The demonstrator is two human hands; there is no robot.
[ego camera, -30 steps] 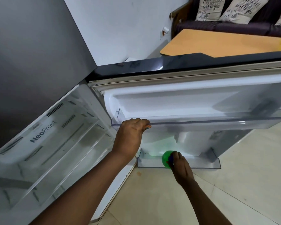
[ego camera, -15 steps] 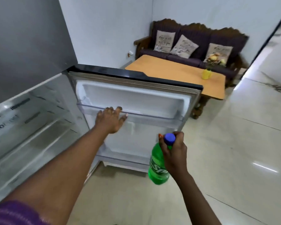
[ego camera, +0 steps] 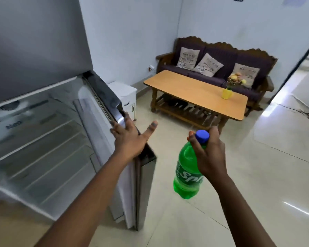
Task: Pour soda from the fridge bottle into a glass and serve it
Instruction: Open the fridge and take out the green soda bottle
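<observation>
My right hand grips a green soda bottle by its neck, just under the blue cap. The bottle hangs upright over the floor, right of the fridge. My left hand presses with spread, straight fingers against the outer edge of the fridge door, which stands partly swung in. The fridge interior shows bare glass shelves. No glass is in view.
A wooden coffee table stands ahead with a yellow vase of flowers on it. Behind it is a dark sofa with three cushions. A small white cabinet sits by the wall. A doorway opens at the right.
My right hand lifted the bottle out of the lower door shelf and away from the fridge. My left hand moved from the door's inner shelf to its outer edge, and the door swung toward closing.
</observation>
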